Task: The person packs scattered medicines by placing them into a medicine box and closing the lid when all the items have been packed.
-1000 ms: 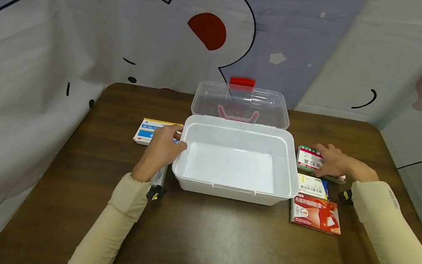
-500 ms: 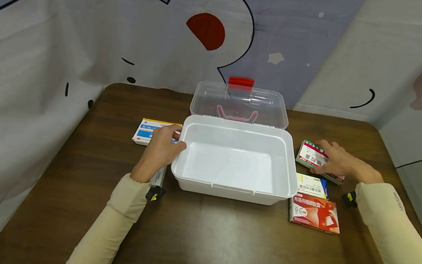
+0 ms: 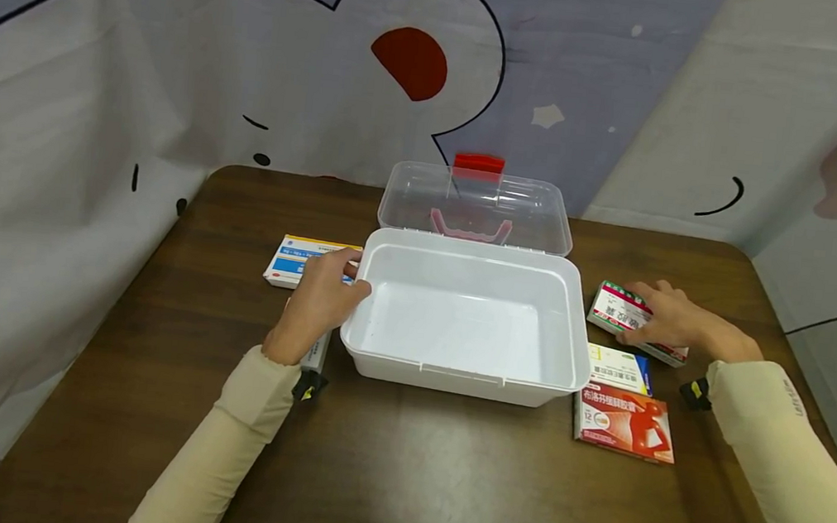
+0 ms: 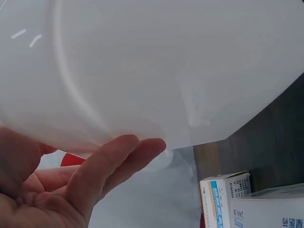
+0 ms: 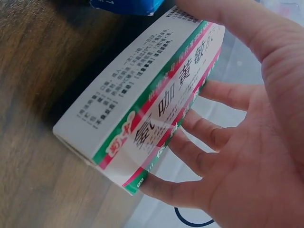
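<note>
My left hand (image 3: 318, 298) pinches the left rim of a white plastic storage box (image 3: 452, 386). Its fingertips (image 4: 126, 142) lie against the box's outer wall in the left wrist view. The box stands with nothing in it, its clear lid (image 3: 538, 210) folded back. At the right, my right hand (image 3: 671, 321) grips a white medicine box (image 3: 612, 305) with green and magenta stripes, lying at a slant. In the right wrist view the fingers spread along one long edge of this medicine box (image 5: 156, 109), with the thumb (image 5: 232, 19) on the opposite side.
Below the right hand lie a white, yellow and blue medicine box (image 3: 614, 367) and a red one (image 3: 624, 422). Left of the storage box are a blue-and-white medicine box (image 3: 289, 265) and another white box (image 3: 317, 352), partly hidden by the left hand. A printed cloth (image 3: 181, 66) hangs behind the table.
The right hand has taken hold of the striped medicine box and turned it to a slant, shifting slightly right. The left hand has stayed at the storage box's rim.
</note>
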Available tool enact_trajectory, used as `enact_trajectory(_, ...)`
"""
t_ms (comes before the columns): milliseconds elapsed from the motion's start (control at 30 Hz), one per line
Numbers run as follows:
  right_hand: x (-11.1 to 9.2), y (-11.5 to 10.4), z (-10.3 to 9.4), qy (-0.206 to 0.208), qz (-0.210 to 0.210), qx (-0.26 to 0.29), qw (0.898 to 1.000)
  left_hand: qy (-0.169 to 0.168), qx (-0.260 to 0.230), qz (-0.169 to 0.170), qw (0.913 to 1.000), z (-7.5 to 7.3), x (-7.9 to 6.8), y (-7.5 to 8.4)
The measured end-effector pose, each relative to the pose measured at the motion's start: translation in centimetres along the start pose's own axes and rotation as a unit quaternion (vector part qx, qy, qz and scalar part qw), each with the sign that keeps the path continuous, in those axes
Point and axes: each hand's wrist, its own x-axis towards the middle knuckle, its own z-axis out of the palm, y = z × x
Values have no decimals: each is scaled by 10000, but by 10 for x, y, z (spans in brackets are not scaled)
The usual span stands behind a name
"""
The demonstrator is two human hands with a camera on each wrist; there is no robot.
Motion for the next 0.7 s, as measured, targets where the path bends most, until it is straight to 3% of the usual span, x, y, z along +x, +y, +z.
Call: enact_trajectory(700, -6, -4, -16, 65, -29, -39, 10000, 227, -213, -17, 9995, 2, -1, -2)
